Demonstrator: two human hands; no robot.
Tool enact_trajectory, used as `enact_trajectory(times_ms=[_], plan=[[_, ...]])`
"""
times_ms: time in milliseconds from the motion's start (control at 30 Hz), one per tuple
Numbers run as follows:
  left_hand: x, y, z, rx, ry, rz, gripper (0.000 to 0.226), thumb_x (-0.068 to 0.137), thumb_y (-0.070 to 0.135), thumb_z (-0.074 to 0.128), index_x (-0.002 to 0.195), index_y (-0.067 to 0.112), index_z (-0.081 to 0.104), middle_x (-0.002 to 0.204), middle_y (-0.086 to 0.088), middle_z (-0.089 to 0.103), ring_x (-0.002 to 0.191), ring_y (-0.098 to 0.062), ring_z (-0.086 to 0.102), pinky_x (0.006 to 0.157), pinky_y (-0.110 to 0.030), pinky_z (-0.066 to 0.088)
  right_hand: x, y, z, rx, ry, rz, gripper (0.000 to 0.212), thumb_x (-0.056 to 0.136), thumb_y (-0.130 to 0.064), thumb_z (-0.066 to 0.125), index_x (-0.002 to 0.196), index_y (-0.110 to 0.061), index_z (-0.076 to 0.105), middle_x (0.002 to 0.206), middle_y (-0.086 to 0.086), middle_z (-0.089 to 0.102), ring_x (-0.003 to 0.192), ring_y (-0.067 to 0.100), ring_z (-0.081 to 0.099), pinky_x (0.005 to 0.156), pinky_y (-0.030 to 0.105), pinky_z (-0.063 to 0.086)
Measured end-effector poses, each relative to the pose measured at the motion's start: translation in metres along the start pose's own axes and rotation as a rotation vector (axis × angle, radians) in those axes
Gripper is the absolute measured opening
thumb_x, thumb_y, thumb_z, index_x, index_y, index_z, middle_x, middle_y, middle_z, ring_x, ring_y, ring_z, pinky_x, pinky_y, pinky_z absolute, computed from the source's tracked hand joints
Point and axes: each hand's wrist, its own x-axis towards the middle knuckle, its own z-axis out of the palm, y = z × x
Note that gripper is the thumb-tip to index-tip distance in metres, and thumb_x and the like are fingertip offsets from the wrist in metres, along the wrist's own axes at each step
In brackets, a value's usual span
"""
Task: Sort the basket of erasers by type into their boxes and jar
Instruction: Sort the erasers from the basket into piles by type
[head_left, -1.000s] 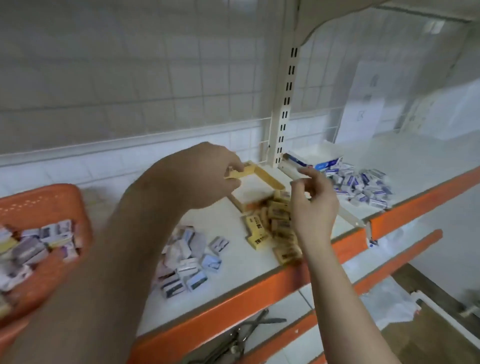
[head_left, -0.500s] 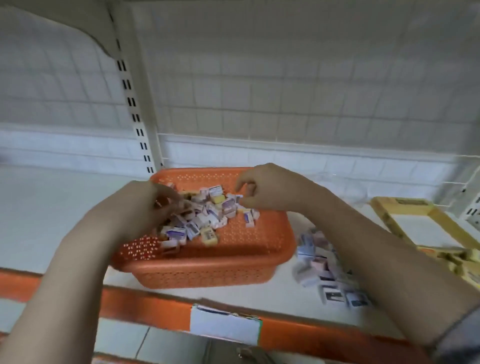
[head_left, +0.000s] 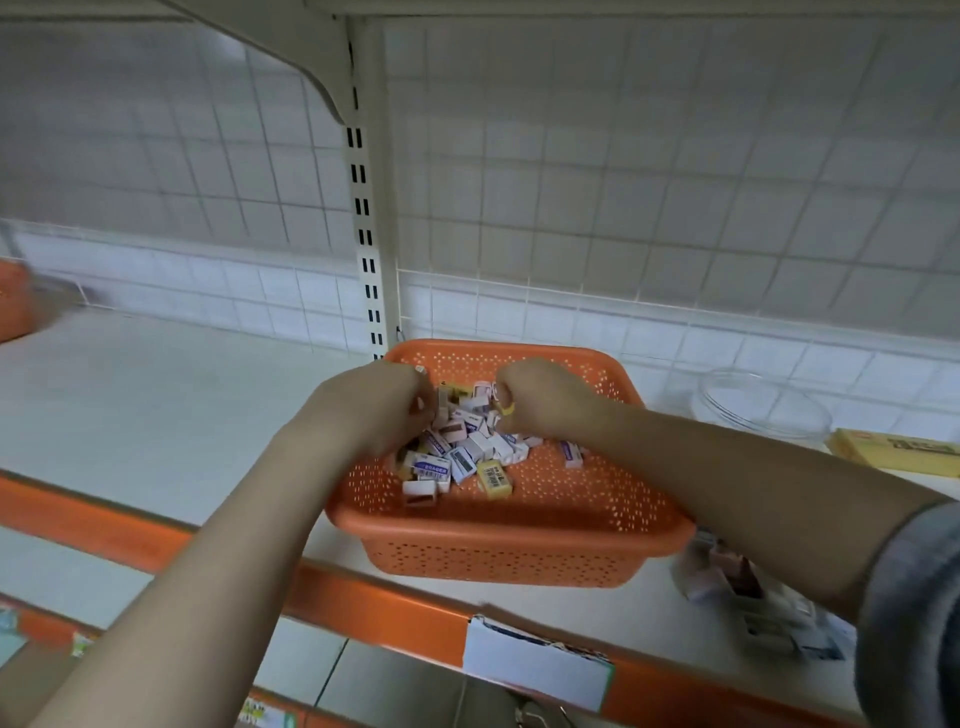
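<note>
An orange perforated basket (head_left: 519, 545) sits on the white shelf and holds several small erasers (head_left: 462, 452), mostly white and purple ones, plus a yellow one (head_left: 494, 478). Both hands are inside it at the far side of the pile. My left hand (head_left: 374, 405) has its fingers curled into the erasers, and a white eraser corner (head_left: 421, 370) peeks out at its knuckles. My right hand (head_left: 545, 400) is curled and pinches a small yellow eraser (head_left: 506, 410). A clear glass jar (head_left: 763, 410) and a yellow box (head_left: 893, 449) stand to the right.
A loose heap of white erasers (head_left: 737, 587) lies on the shelf right of the basket, partly behind my right forearm. The shelf's orange front edge (head_left: 389, 592) carries a white label holder (head_left: 535, 660). A slotted upright (head_left: 363, 208) rises behind the basket.
My view swung left from the yellow box to the basket. Both hands left the box and went into the basket, and they now sit closer together in the pile.
</note>
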Motion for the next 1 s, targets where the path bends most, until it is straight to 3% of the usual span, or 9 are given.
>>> enact_trajectory(times_ms=[100, 233, 367, 533, 633, 700, 833, 933, 1000], plan=[[0.018, 0.0, 0.004, -0.008, 0.02, 0.016, 0.022, 0.091, 0.023, 0.05, 0.107, 0.027, 0.066, 0.111, 0.001, 0.063, 0.096, -0.02, 0.06, 0.083, -0.038, 0.052, 0.001, -0.001, -0.001, 0.075, -0.001, 0.053, 0.026, 0.08, -0.01, 0.071, 0.103, -0.001, 0.065, 0.107, 0.014, 0.066, 0.093, 0.027, 0.064, 0.076, 0.037, 0.055], [0.044, 0.003, 0.009, 0.012, -0.019, 0.026, 0.031, 0.088, 0.029, 0.059, 0.119, 0.029, 0.06, 0.122, 0.003, 0.059, 0.108, -0.019, 0.055, 0.088, -0.038, 0.05, -0.017, 0.01, -0.029, 0.343, 0.091, 0.146, 0.03, 0.082, -0.015, 0.068, 0.111, -0.014, 0.062, 0.105, -0.001, 0.058, 0.067, 0.01, 0.058, 0.053, 0.02, 0.041], [0.059, 0.004, 0.013, 0.102, -0.145, 0.071, 0.059, 0.074, 0.044, 0.074, 0.128, 0.031, 0.054, 0.127, 0.006, 0.055, 0.117, -0.019, 0.05, 0.091, -0.037, 0.047, -0.058, 0.025, -0.049, 0.698, 0.274, 0.209, 0.018, 0.081, -0.013, 0.066, 0.097, -0.021, 0.067, 0.097, 0.001, 0.067, 0.078, 0.012, 0.067, 0.057, 0.019, 0.044], [0.066, 0.008, 0.007, 0.122, -0.113, 0.081, 0.043, 0.075, 0.043, 0.073, 0.113, 0.025, 0.063, 0.111, 0.003, 0.06, 0.098, -0.018, 0.054, 0.082, -0.032, 0.046, -0.112, 0.025, -0.04, 1.06, 0.495, 0.261, 0.021, 0.084, -0.014, 0.065, 0.097, -0.031, 0.067, 0.09, 0.002, 0.072, 0.071, 0.009, 0.069, 0.069, 0.027, 0.055], [0.061, 0.02, -0.004, -0.07, 0.03, 0.094, 0.03, 0.079, 0.045, 0.067, 0.097, 0.021, 0.066, 0.103, 0.0, 0.059, 0.09, -0.017, 0.054, 0.075, -0.03, 0.044, -0.136, 0.024, -0.031, 1.191, 0.652, 0.325, 0.025, 0.087, -0.013, 0.062, 0.097, -0.035, 0.064, 0.091, -0.001, 0.072, 0.071, 0.005, 0.069, 0.057, 0.012, 0.052], [0.049, 0.035, -0.011, -0.257, 0.156, 0.084, 0.031, 0.084, 0.05, 0.059, 0.093, 0.02, 0.063, 0.1, -0.002, 0.057, 0.085, -0.018, 0.055, 0.072, -0.029, 0.044, -0.15, 0.026, -0.026, 1.282, 0.744, 0.382, 0.027, 0.089, -0.01, 0.059, 0.103, -0.033, 0.064, 0.089, -0.001, 0.071, 0.073, 0.003, 0.068, 0.059, 0.011, 0.051], [0.022, 0.081, -0.014, -0.559, 0.279, 0.102, 0.047, 0.091, 0.054, 0.042, 0.09, 0.013, 0.064, 0.08, -0.004, 0.066, 0.067, -0.015, 0.061, 0.06, -0.024, 0.044, -0.173, 0.041, -0.018, 1.369, 0.855, 0.497, 0.031, 0.089, -0.009, 0.057, 0.108, -0.032, 0.064, 0.093, 0.002, 0.07, 0.075, 0.008, 0.068, 0.072, 0.023, 0.054], [0.008, 0.117, -0.012, -0.671, 0.387, 0.153, 0.051, 0.092, 0.05, 0.043, 0.079, 0.005, 0.064, 0.063, -0.006, 0.059, 0.052, -0.01, 0.051, 0.054, -0.021, 0.038, -0.193, 0.055, -0.013, 1.367, 0.906, 0.57, 0.029, 0.088, -0.01, 0.059, 0.104, -0.034, 0.065, 0.097, 0.004, 0.068, 0.072, 0.005, 0.067, 0.076, 0.028, 0.055], [0.002, 0.14, -0.009, -0.77, 0.343, 0.209, 0.046, 0.092, 0.046, 0.047, 0.073, 0.008, 0.062, 0.054, -0.002, 0.051, 0.045, -0.008, 0.045, 0.048, -0.016, 0.033, -0.208, 0.065, -0.008, 1.364, 0.949, 0.613, 0.029, 0.088, -0.009, 0.06, 0.103, -0.033, 0.065, 0.099, 0.008, 0.066, 0.075, 0.008, 0.067, 0.078, 0.029, 0.055]])
